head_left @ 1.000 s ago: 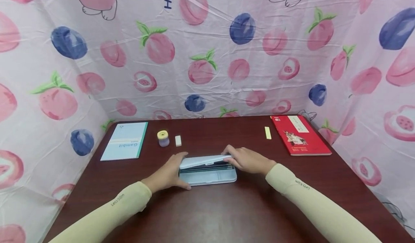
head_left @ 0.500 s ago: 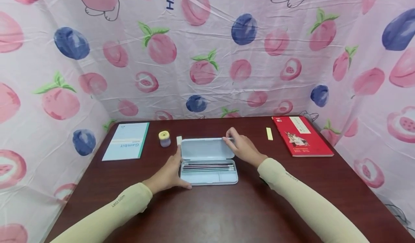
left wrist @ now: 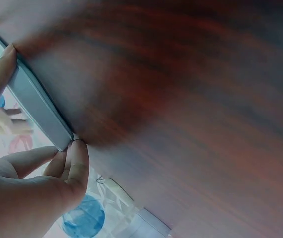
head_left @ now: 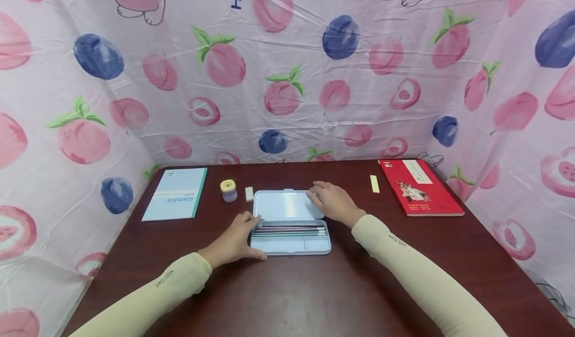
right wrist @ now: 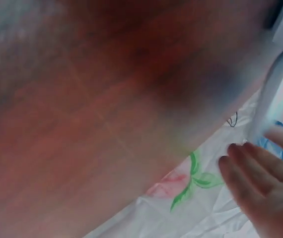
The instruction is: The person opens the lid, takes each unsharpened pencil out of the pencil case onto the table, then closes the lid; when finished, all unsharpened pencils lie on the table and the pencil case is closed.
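A pale blue pencil case [head_left: 271, 246] lies in the middle of the table with its lid [head_left: 271, 204] folded back flat behind it. Several pencils [head_left: 287, 230] lie side by side in its rear compartment. My left hand [head_left: 231, 239] holds the case's left end, thumb at the front corner and fingers at the back; the left wrist view shows this grip on the case's side wall [left wrist: 42, 106]. My right hand [head_left: 334, 204] rests at the right edge of the lid. In the right wrist view its fingers [right wrist: 248, 173] are extended close by the lid.
Behind the case, to the left, are a white eraser [head_left: 249, 194] and a yellow-topped small container [head_left: 228, 191]. A light blue notebook [head_left: 175, 194] lies far left. A yellow strip [head_left: 375, 183] and a red book [head_left: 420, 187] lie at the right. Printed cloth [head_left: 287, 77] surrounds the table.
The lid has swung up and back from nearly closed to fully open, with my right hand moving away from me along with it. My left hand has stayed at the case's left end.
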The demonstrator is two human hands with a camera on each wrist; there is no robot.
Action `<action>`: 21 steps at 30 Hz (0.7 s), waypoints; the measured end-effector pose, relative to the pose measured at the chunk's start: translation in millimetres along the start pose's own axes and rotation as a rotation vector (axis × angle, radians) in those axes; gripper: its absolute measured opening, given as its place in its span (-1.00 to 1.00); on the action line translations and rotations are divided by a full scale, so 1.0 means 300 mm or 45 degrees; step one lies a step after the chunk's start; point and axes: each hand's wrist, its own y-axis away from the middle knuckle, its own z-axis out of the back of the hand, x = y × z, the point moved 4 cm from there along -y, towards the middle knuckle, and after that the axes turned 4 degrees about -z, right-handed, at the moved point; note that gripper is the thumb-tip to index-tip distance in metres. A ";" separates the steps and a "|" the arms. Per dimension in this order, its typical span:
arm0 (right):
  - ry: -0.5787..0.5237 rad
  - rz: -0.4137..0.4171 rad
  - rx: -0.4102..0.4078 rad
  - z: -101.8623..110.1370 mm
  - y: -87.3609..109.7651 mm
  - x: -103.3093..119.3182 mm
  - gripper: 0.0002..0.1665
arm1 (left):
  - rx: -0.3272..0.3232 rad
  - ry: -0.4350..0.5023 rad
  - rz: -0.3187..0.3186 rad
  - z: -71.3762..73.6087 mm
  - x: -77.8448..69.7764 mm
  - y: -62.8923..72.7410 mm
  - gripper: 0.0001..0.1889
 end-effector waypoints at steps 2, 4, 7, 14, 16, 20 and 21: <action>0.008 -0.024 0.109 -0.012 0.001 -0.005 -0.40 | -0.003 -0.016 -0.016 0.003 -0.001 -0.001 0.15; 0.010 -0.051 0.194 -0.025 0.004 -0.011 -0.38 | 0.001 -0.028 -0.021 0.002 0.001 -0.002 0.14; 0.005 -0.054 0.246 -0.032 0.007 -0.017 -0.38 | 0.007 -0.034 -0.023 -0.001 0.004 -0.004 0.14; 0.076 -0.013 0.084 0.024 0.042 0.021 -0.31 | -0.001 -0.044 -0.024 0.001 0.001 0.000 0.13; 0.079 -0.006 -0.055 0.063 0.069 0.043 -0.33 | 0.005 -0.059 -0.027 0.001 0.000 0.000 0.13; 0.040 0.040 -0.269 0.130 0.138 0.083 -0.56 | 0.011 -0.079 -0.043 0.005 -0.003 0.000 0.12; 0.034 0.054 -0.277 0.139 0.155 0.091 -0.64 | 0.010 -0.081 -0.048 0.007 -0.004 0.001 0.12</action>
